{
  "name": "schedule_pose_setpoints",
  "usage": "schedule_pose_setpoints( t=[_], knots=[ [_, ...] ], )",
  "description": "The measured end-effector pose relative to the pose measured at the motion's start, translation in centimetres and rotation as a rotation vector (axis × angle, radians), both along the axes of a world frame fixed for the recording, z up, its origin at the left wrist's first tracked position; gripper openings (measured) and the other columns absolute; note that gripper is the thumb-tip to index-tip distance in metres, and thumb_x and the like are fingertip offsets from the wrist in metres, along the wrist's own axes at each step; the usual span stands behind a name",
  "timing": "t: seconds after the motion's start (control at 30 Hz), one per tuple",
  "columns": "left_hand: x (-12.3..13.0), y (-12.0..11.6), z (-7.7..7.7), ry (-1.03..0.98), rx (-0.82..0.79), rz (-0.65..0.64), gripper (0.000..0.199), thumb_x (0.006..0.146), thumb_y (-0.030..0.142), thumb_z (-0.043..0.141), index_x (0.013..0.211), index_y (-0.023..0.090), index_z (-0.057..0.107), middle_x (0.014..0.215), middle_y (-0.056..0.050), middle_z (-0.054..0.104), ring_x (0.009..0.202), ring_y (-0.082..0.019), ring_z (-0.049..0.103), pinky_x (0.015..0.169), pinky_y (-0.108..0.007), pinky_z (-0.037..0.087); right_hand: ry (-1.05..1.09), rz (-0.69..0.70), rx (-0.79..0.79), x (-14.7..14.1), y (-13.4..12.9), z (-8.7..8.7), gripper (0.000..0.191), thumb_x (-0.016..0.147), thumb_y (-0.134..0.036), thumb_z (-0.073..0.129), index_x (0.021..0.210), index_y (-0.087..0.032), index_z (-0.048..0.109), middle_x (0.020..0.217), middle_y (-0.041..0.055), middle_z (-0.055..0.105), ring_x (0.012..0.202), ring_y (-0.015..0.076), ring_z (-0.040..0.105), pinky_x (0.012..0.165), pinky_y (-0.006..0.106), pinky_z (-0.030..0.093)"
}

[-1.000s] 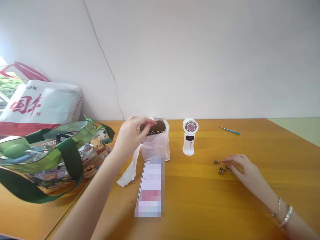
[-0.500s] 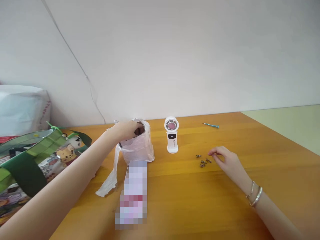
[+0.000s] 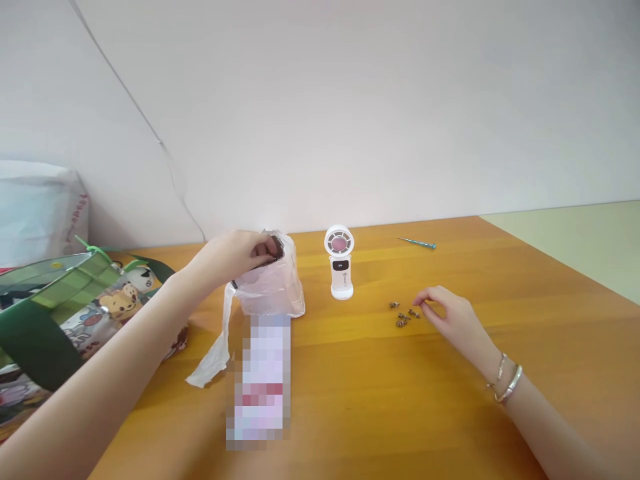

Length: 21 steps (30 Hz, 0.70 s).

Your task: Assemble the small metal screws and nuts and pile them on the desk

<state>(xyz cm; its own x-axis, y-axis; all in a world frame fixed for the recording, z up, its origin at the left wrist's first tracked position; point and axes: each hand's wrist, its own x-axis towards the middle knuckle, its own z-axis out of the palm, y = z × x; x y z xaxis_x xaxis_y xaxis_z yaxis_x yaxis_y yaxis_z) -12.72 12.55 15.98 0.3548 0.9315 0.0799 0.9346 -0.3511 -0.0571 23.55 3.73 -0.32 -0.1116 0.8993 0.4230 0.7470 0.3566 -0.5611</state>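
A: What is found nearest on the counter (image 3: 375, 393)?

B: A pale oblong thing (image 3: 265, 373), blurred into blocks, is laid toward the near edge. To its left, a crumpled white strip (image 3: 213, 363) is spread on the wood. Along the left side a patterned tote bag (image 3: 95, 320) with green straps is placed, only partly seen.

A: And the right hand (image 3: 450, 317)?

B: It is held over the right half. The fingers are curled, thumb and forefinger brought close together — whether anything is pinched cannot be told. Bracelets (image 3: 509, 383) are worn at the wrist. Small dark pieces (image 3: 401, 316) are scattered in a loose group just beside the fingertips, on the side away from the right edge.

A: Where is the left hand (image 3: 233, 257) placed?

B: It is put into the mouth of a box wrapped in white plastic (image 3: 275, 290), stood toward the far edge. The fingers are bent and their tips partly hidden; what is gripped, if anything, cannot be told.

A: And farther back?

B: A white fan (image 3: 341, 277) is stood upright, right of the box. A slim teal tool (image 3: 423, 244) is laid near the far right corner — beyond the far edge, a pale wall (image 3: 350, 120) is seen.
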Motion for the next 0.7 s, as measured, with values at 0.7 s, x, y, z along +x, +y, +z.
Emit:
schedule_pose_setpoints(
  t=[0.7],
  knots=[
    [11.5, -11.8, -12.8, -1.215, -0.528, -0.100, 0.011, 0.073, 0.021, 0.063, 0.075, 0.018, 0.052, 0.077, -0.001, 0.061, 0.071, -0.014, 0.057, 0.059, -0.024, 0.044, 0.338, 0.402, -0.226, -7.0, -4.0, 1.7, 0.011, 0.081, -0.020, 0.054, 0.091, -0.022, 0.052, 0.086, 0.0019, 0.068, 0.083, 0.0153, 0.065, 0.077, 0.029, 0.053]
  ],
)
